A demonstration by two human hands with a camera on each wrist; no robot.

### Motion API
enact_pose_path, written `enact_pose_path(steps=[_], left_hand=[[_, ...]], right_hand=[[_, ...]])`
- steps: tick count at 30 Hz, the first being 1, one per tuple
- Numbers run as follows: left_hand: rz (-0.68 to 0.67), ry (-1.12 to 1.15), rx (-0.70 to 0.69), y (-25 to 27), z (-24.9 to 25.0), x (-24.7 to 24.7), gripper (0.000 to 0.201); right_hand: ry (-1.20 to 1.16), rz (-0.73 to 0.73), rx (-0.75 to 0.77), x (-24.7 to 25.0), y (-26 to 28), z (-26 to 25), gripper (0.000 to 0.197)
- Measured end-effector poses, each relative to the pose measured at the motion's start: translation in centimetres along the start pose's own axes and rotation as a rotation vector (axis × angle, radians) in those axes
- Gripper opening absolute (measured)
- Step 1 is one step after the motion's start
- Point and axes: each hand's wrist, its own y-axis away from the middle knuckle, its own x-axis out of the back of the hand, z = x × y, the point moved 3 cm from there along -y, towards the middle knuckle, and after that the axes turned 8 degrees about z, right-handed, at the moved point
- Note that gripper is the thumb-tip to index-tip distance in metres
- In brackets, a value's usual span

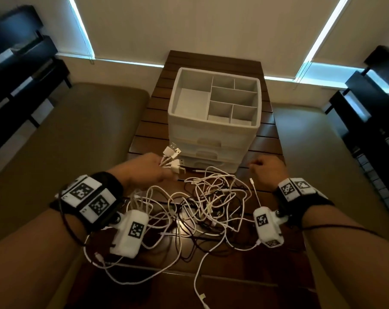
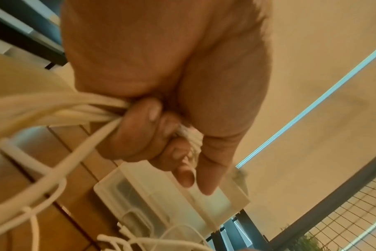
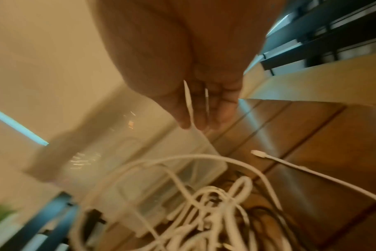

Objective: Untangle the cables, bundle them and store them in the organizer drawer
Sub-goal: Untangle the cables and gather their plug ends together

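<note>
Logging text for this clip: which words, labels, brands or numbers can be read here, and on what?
None can be read.
Square black-and-white coded markers on the left wristband, the right wristband and both wrist cameras: patterns, no letters.
Small dark marks beside the left wristband's markers: too small to read.
White organizer and cable plugs in the left hand: no print shows.

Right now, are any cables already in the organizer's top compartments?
No. In the head view the organizer's top compartments hold nothing; the cables lie tangled on the table, and the left hand grips several plug ends.
</note>
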Motion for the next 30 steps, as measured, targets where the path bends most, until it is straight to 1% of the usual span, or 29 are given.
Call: enact_pose_path(steps=[2,4,6,8,11,13,14,16,17,18,19,20,21,22,24,26,28,30], left_hand=[[-0.021,0.061,0.05,-0.8,0.1,-1.2,0.021],[-0.031,0.171,0.12,-1.5,0.0,-2.2,0.021],[-0.023,0.205,0.128,-2.2,-0.2,-2.8,0.021],[0.035,0.169,0.077,-2.7,-0.3,-3.1,0.024],[0.173,0.162,0.028,-3.1,-0.2,-3.1,0.027],[0.192,0.162,0.039,-3.2,-0.3,-2.8,0.031],[0.19,0.156,0.052,-3.3,-0.4,-2.5,0.033],[0.216,0.171,0.058,-3.3,-0.3,-1.2,0.031],[0.268,0.178,0.046,-3.4,-0.2,-0.2,0.027],[0.349,0.187,0.028,-3.3,0.0,0.8,0.025],[0.436,0.203,0.002,-3.1,0.3,1.9,0.025],[0.519,0.212,-0.032,-2.9,0.7,2.7,0.028],[0.58,0.213,-0.06,-2.8,1.1,3.4,0.033],[0.616,0.222,-0.084,-2.8,1.5,3.8,0.035],[0.634,0.27,-0.112,-2.6,2.3,3.9,0.029],[0.597,0.312,-0.099,-2.5,2.8,3.4,0.022],[0.494,0.422,-0.048,-2.4,2.8,2.6,0.024],[0.376,0.537,-0.009,-2.2,2.6,1.5,0.028]], right_hand=[[0.106,-0.144,-0.028,-1.8,-0.7,0.9,0.022],[0.163,-0.277,0.007,-3.5,-0.5,0.9,0.022],[0.246,-0.377,0.046,-4.9,-0.4,0.7,0.022],[0.352,-0.412,0.054,-5.9,-0.4,0.8,0.022],[0.402,-0.443,0.027,-6.6,-0.1,1.0,0.025],[0.404,-0.459,0.025,-6.6,0.0,1.1,0.025],[0.372,-0.465,-0.014,-6.3,0.0,0.9,0.025],[0.292,-0.468,-0.061,-4.8,0.2,0.0,0.026],[0.209,-0.467,-0.071,-4.1,0.2,-0.5,0.027],[0.081,-0.482,-0.104,-3.2,0.6,-1.1,0.026],[-0.121,-0.497,-0.175,-2.3,0.9,-1.7,0.021],[-0.261,-0.488,-0.17,-1.4,0.9,-2.1,0.018],[-0.376,-0.442,-0.234,-0.6,1.0,-2.2,0.019],[-0.437,-0.434,-0.239,0.2,1.2,-2.5,0.02],[-0.491,-0.436,-0.191,0.9,1.9,-3.6,0.017],[-0.663,-0.444,-0.159,1.4,2.8,-5.0,0.014],[-0.896,-0.49,-0.161,1.6,3.7,-6.1,0.011],[-0.98,-0.513,-0.125,1.9,4.7,-6.8,0.01]])
